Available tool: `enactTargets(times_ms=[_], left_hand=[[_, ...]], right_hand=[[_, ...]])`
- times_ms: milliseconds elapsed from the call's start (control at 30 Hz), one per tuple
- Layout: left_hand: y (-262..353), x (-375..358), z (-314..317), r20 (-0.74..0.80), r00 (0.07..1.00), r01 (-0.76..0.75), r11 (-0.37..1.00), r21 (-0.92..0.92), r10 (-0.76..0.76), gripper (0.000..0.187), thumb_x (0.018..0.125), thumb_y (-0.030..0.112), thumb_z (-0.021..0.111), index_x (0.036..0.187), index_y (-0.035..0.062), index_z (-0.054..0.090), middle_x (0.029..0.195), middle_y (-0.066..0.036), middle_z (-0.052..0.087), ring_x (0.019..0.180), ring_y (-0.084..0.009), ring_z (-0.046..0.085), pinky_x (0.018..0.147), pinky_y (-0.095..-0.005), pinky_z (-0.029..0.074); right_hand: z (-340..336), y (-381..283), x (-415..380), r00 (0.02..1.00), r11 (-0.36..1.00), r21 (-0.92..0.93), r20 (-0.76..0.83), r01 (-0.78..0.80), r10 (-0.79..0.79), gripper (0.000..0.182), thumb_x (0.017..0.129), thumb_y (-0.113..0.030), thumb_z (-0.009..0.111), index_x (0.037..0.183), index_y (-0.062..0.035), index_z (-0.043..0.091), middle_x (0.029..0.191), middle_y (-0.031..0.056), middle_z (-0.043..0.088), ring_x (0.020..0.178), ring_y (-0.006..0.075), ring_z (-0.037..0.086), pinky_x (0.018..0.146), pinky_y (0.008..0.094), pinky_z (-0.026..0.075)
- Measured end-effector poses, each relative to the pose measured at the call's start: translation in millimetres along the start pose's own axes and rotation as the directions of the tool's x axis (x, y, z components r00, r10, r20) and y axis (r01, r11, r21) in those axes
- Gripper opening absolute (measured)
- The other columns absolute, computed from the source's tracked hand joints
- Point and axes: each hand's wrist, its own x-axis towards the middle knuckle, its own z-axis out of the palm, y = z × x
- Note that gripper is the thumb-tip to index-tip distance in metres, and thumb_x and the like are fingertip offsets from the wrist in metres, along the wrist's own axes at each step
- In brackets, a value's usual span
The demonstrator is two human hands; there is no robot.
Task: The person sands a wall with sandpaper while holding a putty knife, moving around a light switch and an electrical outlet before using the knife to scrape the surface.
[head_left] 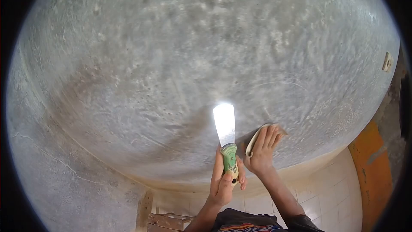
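My left hand (219,189) is wrapped round the worn green handle of a putty knife (224,122). Its broad metal blade points up and shines brightly in the light, in front of the grey plastered wall (171,60). To the right of it, my right hand (262,157) lies against the wall with its fingers together over a folded piece of sandpaper (253,141). The pale edge of the sheet shows on the left of the fingers and a brownish corner on the right; the rest is hidden beneath them.
A wall socket or switch plate (387,62) sits at the far right. Below it stands an orange panel (372,163). Pale tiles (339,193) cover the floor, and a brown wooden piece (165,222) is at the lower left. A side wall with a thin crack (71,169) meets this wall on the left.
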Motion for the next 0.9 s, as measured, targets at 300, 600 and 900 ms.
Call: enactTargets(times_ms=[300, 600, 900], left_hand=[[43, 0, -56, 0.058, 0.997, 0.051, 0.998, 0.023, -0.052, 0.077, 0.092, 0.041, 0.051, 0.141, -0.0022, 0.009, 0.094, -0.01, 0.047, 0.053, -0.0102, 0.047, 0.037, -0.0249, 0.041], [67, 1, -97, 0.268, 0.96, 0.12, 0.987, -0.109, -0.087, 0.07, 0.097, 0.034, 0.044, 0.143, -0.0031, 0.007, 0.104, -0.012, 0.044, 0.066, -0.0123, 0.049, 0.044, -0.0253, 0.043], [64, -1, -103, 0.214, 0.972, 0.129, 0.981, -0.143, -0.097, 0.061, 0.097, 0.028, 0.046, 0.142, -0.0005, 0.016, 0.115, -0.019, 0.049, 0.074, -0.0198, 0.059, 0.051, -0.0295, 0.051]], right_hand=[[-14, -75, 80, 0.994, 0.999, -0.04, -0.107, -0.025, 0.021, 0.082, 0.086, -0.032, 0.056, 0.14, 0.0148, 0.018, 0.148, 0.0353, 0.012, 0.14, 0.0482, 0.002, 0.109, 0.0597, -0.005], [16, -102, 49, 0.994, 0.999, -0.002, -0.1, -0.039, 0.038, 0.079, 0.084, -0.031, 0.058, 0.141, 0.0103, 0.022, 0.148, 0.0327, 0.017, 0.14, 0.0473, 0.009, 0.11, 0.0585, -0.001], [42, -101, 21, 0.991, 0.996, -0.093, -0.133, 0.004, -0.016, 0.076, 0.087, -0.031, 0.052, 0.138, 0.0157, 0.022, 0.146, 0.0359, 0.016, 0.138, 0.0506, 0.006, 0.109, 0.0617, -0.002]])
